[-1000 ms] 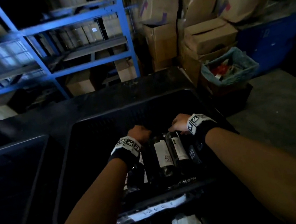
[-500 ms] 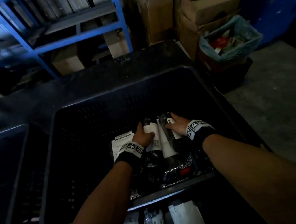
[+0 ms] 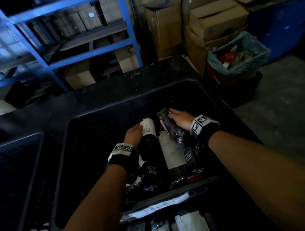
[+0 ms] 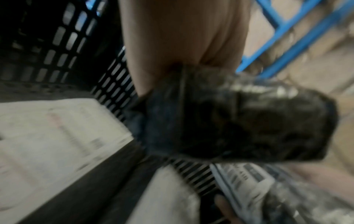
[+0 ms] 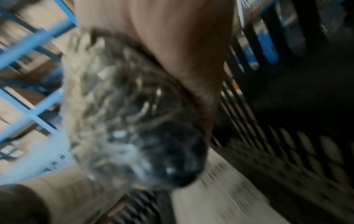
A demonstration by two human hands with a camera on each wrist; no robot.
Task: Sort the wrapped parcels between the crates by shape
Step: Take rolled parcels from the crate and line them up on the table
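The black slatted crate [image 3: 99,135] in the middle holds the pile of wrapped parcels; a second dark crate [image 3: 12,175] stands just beside it on the left, and its contents are too dark to read. Both hands are inside the middle crate. The left hand [image 3: 134,136] curls round a black cylindrical parcel with a white label [image 3: 147,135], gripping its upper part, with the far end tilted up off the pile. The right hand [image 3: 181,119] wraps a second black cylindrical parcel [image 3: 170,127] in crinkled film, which also angles upward.

The main risk, in my judgement, is slip: the glossy film looks slick, and each hand grips towards one end, so a parcel could pivot and drop back. Lifting both at once could also knock the two together or catch the crate's rim. The flat labelled parcel [image 3: 173,151] lying between them may get dragged along.
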